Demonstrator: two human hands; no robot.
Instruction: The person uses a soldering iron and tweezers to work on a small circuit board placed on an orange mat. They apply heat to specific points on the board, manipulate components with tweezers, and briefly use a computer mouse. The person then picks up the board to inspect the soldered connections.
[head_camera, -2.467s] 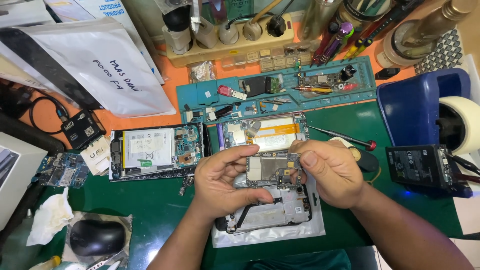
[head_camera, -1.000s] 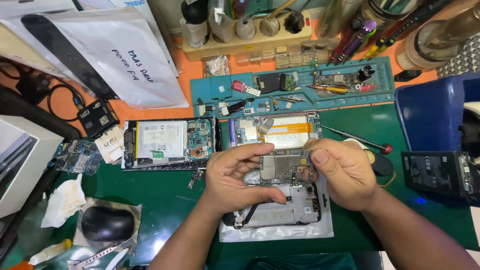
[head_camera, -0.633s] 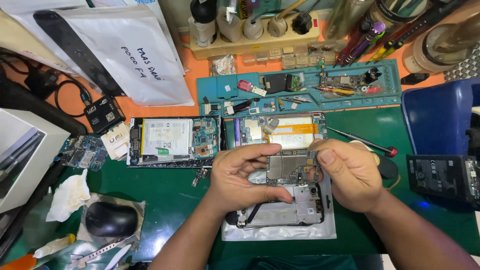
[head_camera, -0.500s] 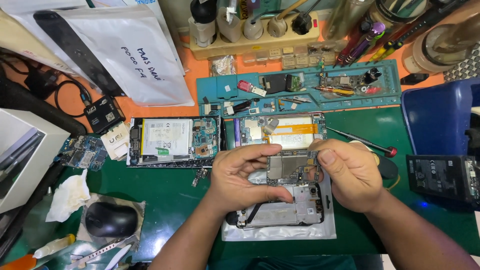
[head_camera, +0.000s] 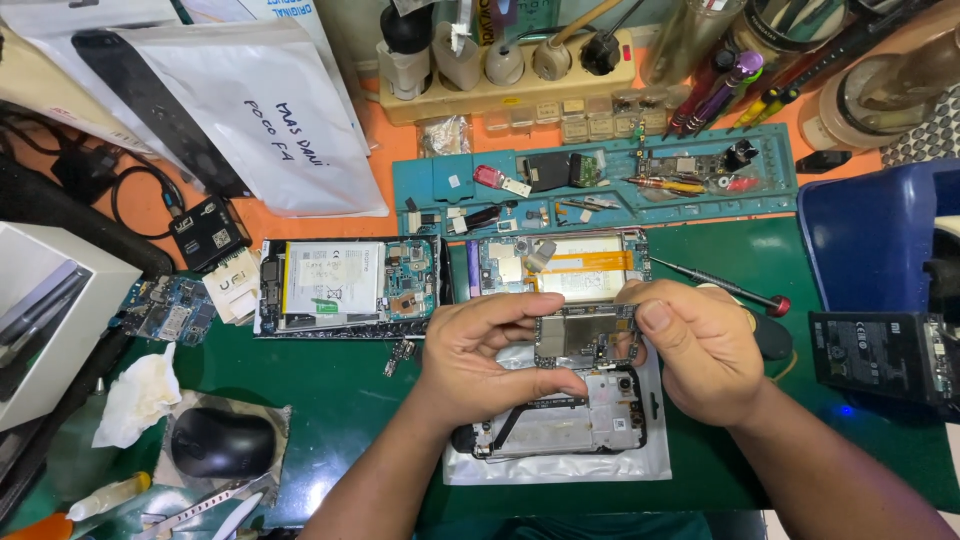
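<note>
Head view: both hands pinch a small circuit board between them above an opened phone lying on a clear bag. Left hand curls shut on the board's left edge, thumb beneath, fingers on top; right hand grips its right edge. Two more opened phones lie just beyond on the green mat. A screwdriver rests near the right hand.

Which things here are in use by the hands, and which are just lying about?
In use: circuit board, held by left hand and right hand; phone frame beneath.

Lying about: mouse, screwdriver, opened phone, tissue.
</note>
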